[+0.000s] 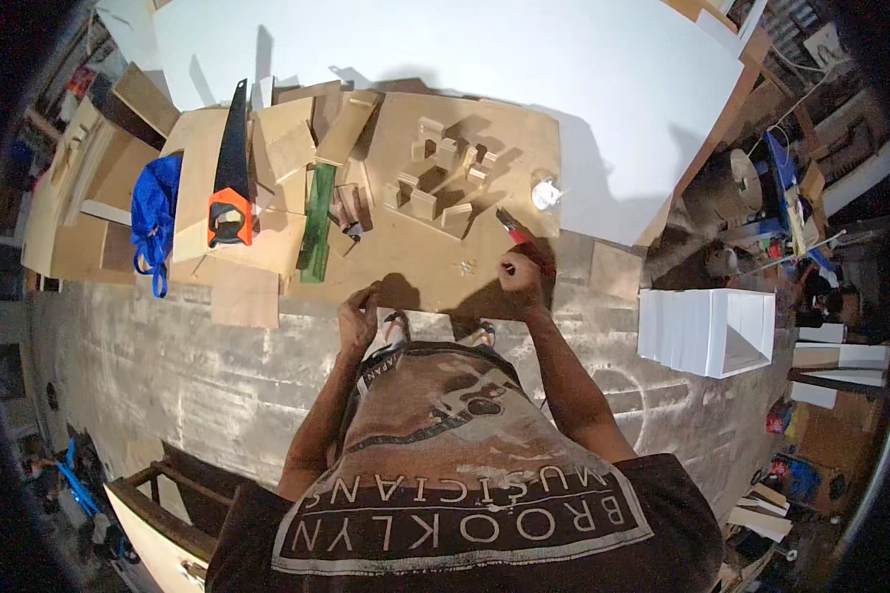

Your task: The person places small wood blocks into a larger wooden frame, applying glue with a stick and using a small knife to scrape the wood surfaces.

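Note:
My right hand (524, 277) is closed round a red-handled tool with a dark metal head, which looks like pliers (516, 233), over the right front part of the plywood worktop (405, 267). Just off the worktop's front edge, my left hand (357, 316) has its fingertips pressed together; anything between them is too small to make out. Ahead of both hands stand several small wooden blocks (422, 203), some upright and joined to thin strips. A little pile of tiny pale pieces (467, 268) lies between the hands, beyond them.
On the left lie a handsaw with an orange handle (229, 215), a blue bag (155, 212), a green strip (316, 222) and wood offcuts (349, 128). A bright white object (546, 194) sits at the right edge. A white box (707, 331) stands farther right; a white panel (445, 44) lies beyond.

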Demonstrator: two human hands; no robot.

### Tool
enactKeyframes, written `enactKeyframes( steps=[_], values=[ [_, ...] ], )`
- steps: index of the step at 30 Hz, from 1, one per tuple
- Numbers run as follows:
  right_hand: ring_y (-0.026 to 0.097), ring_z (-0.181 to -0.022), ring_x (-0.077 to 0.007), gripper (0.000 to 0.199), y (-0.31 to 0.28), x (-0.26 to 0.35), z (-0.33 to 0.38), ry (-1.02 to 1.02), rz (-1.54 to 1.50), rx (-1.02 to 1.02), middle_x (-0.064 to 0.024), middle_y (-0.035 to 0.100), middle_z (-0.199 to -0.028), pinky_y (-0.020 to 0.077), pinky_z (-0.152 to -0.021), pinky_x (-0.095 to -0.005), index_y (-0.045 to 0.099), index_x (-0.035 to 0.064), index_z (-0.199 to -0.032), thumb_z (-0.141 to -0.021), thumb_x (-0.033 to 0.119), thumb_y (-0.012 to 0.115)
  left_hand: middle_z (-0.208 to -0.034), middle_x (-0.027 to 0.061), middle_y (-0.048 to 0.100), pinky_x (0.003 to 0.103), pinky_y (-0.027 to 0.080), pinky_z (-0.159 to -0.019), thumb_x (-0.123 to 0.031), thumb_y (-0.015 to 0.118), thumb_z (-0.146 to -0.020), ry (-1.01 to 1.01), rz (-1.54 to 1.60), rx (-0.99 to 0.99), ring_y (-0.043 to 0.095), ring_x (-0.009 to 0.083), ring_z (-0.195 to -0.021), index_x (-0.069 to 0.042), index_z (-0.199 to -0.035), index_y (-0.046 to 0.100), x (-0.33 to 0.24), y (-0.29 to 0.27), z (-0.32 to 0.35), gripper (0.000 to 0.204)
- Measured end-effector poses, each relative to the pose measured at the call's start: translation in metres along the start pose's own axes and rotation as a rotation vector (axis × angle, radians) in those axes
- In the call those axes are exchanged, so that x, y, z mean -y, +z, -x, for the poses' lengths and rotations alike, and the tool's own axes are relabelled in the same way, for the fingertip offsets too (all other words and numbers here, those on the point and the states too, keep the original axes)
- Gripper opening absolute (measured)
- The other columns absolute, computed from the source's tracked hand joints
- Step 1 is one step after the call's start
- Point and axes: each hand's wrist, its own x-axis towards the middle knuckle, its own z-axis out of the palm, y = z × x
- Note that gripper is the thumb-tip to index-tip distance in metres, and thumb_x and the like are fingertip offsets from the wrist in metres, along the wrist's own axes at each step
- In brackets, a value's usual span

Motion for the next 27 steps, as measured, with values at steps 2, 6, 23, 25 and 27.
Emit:
enactKeyframes(
  steps=[2,6,23,25,27],
  values=[
    [0.068,-0.081,-0.0338,0.012,0.011,0.014,-0.005,-0.086,0.05,0.244,-0.0191,0.068,-0.087,0.0528,-0.073,-0.0384,0.067,-0.001,-0.091,-0.082,0.007,0.065,-0.097,0.0225,0.073,0.035,0.055,-0.079,-0.01,0.063,-0.091,-0.023,-0.057,0.055,0.072,0.0268,-0.086,0.004,-0.107,0.071,-0.001,-0.005,0.001,0.022],
    [0.066,-0.087,-0.037,0.014,0.029,0.003,-0.004,-0.027,-0.044,0.272,-0.0199,0.068,-0.093,0.0524,-0.076,-0.0423,0.069,-0.0001,-0.094,-0.082,0.005,0.063,-0.097,0.0222,0.073,0.035,0.055,-0.079,-0.01,0.063,-0.092,-0.073,-0.041,0.082,0.072,0.027,-0.088,0.004,-0.107,0.071,-0.016,0.009,0.005,0.023],
    [0.064,-0.081,-0.0332,0.012,0.023,0.002,-0.023,-0.296,0.1,0.279,-0.0156,0.067,-0.089,0.0509,-0.072,-0.0425,0.068,0.0017,-0.092,-0.088,0.012,0.064,-0.089,0.0151,0.074,0.033,0.055,-0.074,-0.015,0.061,-0.094,-0.224,0.119,-0.058,0.069,0.02,-0.079,0.006,-0.111,0.069,-0.047,0.048,0.08,0.028],
    [0.067,-0.075,-0.0299,0.013,0.015,-0.004,-0.021,-0.273,0.003,0.203,-0.0163,0.067,-0.085,0.0517,-0.067,-0.039,0.068,-0.0008,-0.096,-0.092,0.01,0.061,-0.09,0.0177,0.074,0.033,0.055,-0.077,-0.014,0.063,-0.092,-0.199,0.129,-0.047,0.07,0.0207,-0.083,0.006,-0.108,0.069,-0.078,0.066,0.065,0.027],
    [0.063,-0.063,-0.0182,0.018,0.008,0.003,-0.016,0.035,-0.156,0.434,-0.0105,0.066,-0.075,0.0499,-0.059,-0.0323,0.067,-0.0036,-0.095,-0.094,0.013,0.062,-0.095,0.02,0.073,0.032,0.054,-0.077,-0.01,0.065,-0.091,-0.119,0.148,-0.022,0.07,0.0222,-0.088,0.006,-0.107,0.07,-0.099,0.082,0.052,0.023]
  ],
)
